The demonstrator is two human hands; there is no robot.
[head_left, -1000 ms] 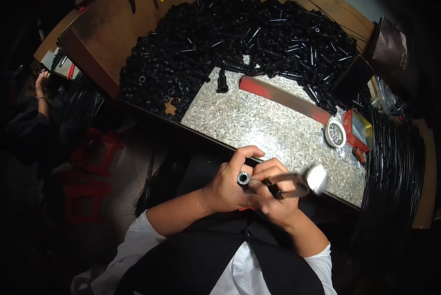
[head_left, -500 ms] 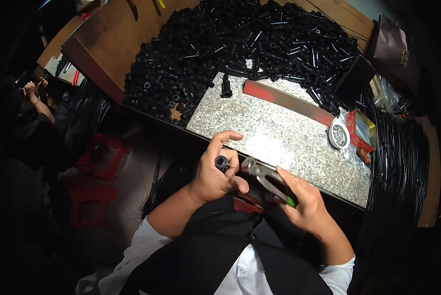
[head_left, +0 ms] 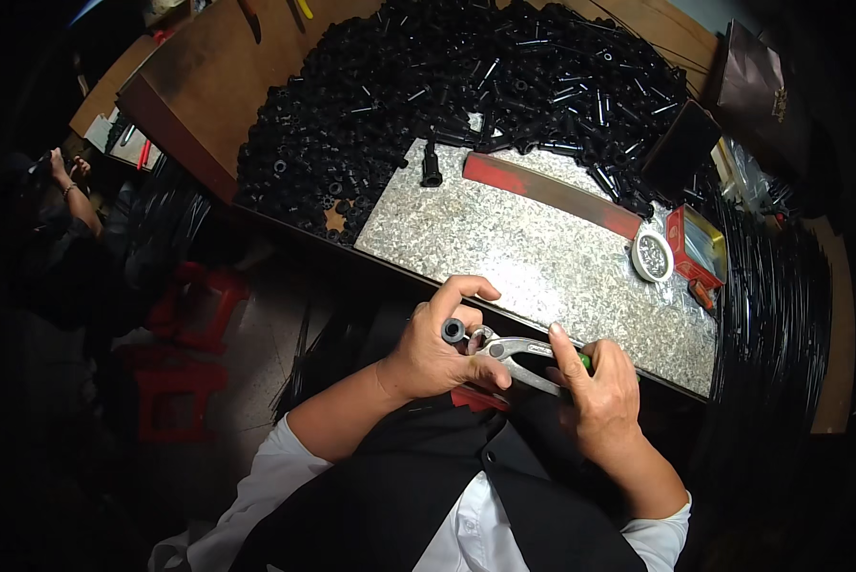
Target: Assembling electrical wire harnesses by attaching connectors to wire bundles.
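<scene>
My left hand point(head_left: 428, 355) is closed round a small black tubular part point(head_left: 453, 331), whose hollow round end faces up. Its index finger arches above the part, and the thumb lies below the tool's head. In my right hand point(head_left: 599, 391) is a pair of metal pincers point(head_left: 514, 349) with green on the handles. The jaws of the pincers are at the black part, between the two hands; whether they grip it I cannot tell. Both hands are just off the near edge of the speckled work board point(head_left: 533, 257).
A heap of black tubular parts point(head_left: 351, 143) covers the far side. One part point(head_left: 432, 167) stands alone beside a red-edged bar point(head_left: 552, 195). At right are a white cup of small metal pieces point(head_left: 651, 255), a red box point(head_left: 700, 246) and black rods point(head_left: 781, 315). Another person point(head_left: 75, 191) works at far left.
The pincers have moved left and up to the black part, and their jaws now meet it. My left hand has shifted slightly right with the part.
</scene>
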